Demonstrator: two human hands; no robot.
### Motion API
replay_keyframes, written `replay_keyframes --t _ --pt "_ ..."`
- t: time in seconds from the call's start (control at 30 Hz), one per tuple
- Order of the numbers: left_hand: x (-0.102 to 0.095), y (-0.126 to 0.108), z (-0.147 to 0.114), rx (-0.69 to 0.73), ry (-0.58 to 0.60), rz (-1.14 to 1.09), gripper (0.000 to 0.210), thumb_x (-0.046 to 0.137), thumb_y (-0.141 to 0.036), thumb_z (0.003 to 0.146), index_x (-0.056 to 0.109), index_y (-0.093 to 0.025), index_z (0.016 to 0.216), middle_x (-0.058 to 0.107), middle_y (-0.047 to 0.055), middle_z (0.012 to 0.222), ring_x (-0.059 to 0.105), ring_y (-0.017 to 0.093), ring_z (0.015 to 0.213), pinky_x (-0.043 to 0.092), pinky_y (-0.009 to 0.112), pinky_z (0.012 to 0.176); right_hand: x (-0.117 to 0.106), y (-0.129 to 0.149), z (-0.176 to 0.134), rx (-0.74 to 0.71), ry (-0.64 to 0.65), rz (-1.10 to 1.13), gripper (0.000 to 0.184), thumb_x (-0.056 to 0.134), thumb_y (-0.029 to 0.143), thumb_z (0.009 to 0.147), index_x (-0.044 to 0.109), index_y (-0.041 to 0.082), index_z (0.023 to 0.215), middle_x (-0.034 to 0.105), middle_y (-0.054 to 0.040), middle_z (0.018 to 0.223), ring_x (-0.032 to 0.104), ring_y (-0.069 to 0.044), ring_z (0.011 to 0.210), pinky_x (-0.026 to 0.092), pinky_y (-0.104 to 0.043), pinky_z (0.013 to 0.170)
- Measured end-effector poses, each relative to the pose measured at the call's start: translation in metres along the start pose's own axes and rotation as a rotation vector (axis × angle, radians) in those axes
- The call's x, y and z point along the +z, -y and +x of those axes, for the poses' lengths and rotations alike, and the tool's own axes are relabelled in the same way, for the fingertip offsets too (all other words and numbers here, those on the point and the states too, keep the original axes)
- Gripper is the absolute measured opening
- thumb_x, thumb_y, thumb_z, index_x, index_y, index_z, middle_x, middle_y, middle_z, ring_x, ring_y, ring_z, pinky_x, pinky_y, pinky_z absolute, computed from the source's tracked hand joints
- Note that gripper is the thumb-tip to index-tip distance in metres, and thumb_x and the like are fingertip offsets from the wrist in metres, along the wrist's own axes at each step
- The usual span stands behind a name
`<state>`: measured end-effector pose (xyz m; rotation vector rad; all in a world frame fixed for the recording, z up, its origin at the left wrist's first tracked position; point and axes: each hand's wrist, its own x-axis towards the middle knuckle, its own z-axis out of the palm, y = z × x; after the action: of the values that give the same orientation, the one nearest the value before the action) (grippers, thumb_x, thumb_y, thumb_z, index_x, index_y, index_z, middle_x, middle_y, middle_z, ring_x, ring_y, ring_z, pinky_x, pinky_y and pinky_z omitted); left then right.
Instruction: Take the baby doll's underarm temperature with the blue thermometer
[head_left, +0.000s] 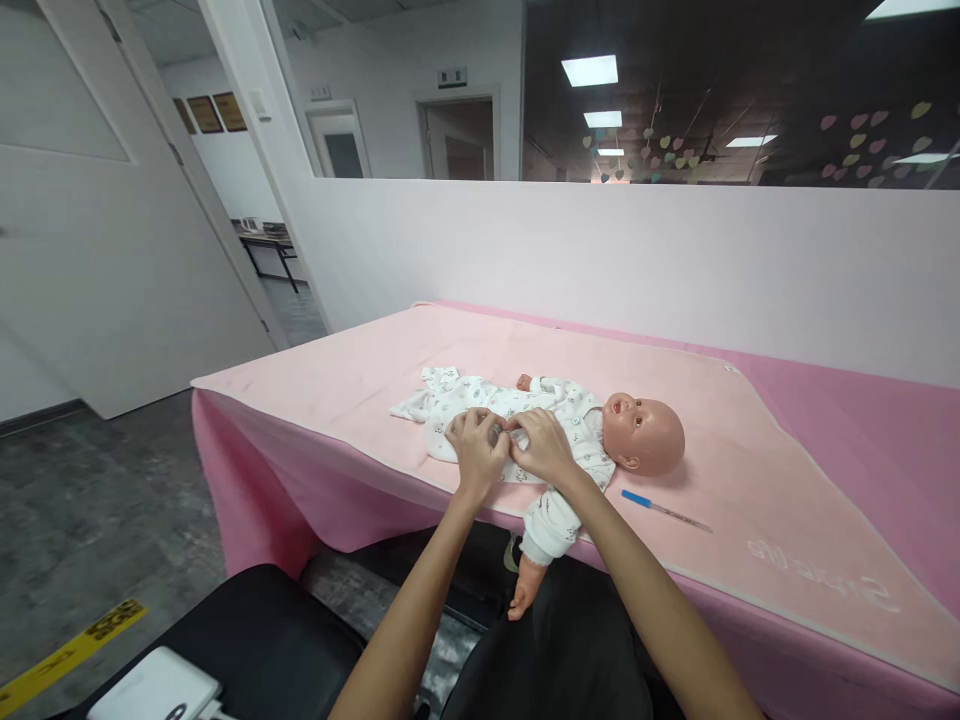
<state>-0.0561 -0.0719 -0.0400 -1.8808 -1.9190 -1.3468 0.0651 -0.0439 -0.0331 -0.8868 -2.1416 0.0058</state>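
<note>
A baby doll (646,436) lies on its back on the pink-covered table, its head to the right. It wears a white printed romper (480,392), whose leg part stretches to the left. My left hand (478,448) and my right hand (541,444) meet over the middle of the romper, fingertips pinched together on its fabric. What exactly sits between the fingers is hidden. One doll arm (529,580) hangs over the table's front edge between my forearms, and its other hand (524,382) shows on the far side.
A thin blue-capped pen-like stick (664,509) lies near the doll's head. The pale pink cloth (810,500) covers the table up to a white wall (637,260). Below left are a black chair (277,640) and a white device (157,688).
</note>
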Motion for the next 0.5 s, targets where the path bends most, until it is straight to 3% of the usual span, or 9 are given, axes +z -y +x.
replay_keyframes --t 0.5 --pt "-0.0017 -0.0007 0.0003 0.056 0.043 -0.061 0.013 0.050 -0.020 0.074 0.061 -0.023 0.078 0.058 0.004 0.095 0.044 0.024 0.098 0.028 0.040 0.088 -0.0013 0.0029 0.0007 0.139 -0.119 0.119 0.011 0.053 0.014 0.068 0.052 0.021 0.076 0.061 0.0000 0.077 0.053 -0.016 0.076 0.041 -0.028 0.073"
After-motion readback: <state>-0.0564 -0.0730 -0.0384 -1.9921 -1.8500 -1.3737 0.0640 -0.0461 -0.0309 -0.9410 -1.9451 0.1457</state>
